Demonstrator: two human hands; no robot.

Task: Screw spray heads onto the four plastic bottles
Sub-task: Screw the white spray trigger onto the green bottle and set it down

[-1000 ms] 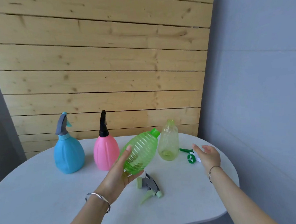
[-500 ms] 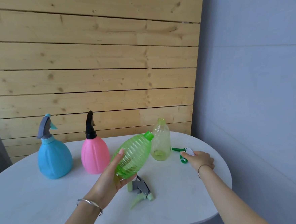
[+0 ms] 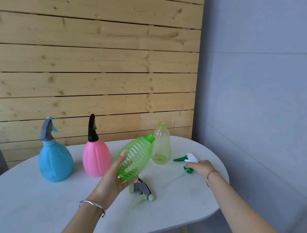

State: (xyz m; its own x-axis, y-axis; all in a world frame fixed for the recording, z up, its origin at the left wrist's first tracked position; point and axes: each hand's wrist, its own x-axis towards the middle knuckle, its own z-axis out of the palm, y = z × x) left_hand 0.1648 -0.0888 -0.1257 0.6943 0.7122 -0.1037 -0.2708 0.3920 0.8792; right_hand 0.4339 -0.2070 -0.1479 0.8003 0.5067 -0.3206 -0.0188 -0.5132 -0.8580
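My left hand grips a ribbed green bottle above the table, tilted with its open green neck pointing up and right. My right hand holds a green and white spray head at the table's right side. A pale yellow bottle stands headless behind the green one. A grey and light green spray head lies on the table below the held bottle. A blue bottle and a pink bottle stand at the left, each with a spray head on.
The white rounded table ends close to my right hand, where its right edge curves off. A wooden slat wall stands behind the bottles and a grey wall runs along the right.
My right hand has reached forward and closed on the green and white spray head. My left hand keeps the green bottle in the air.
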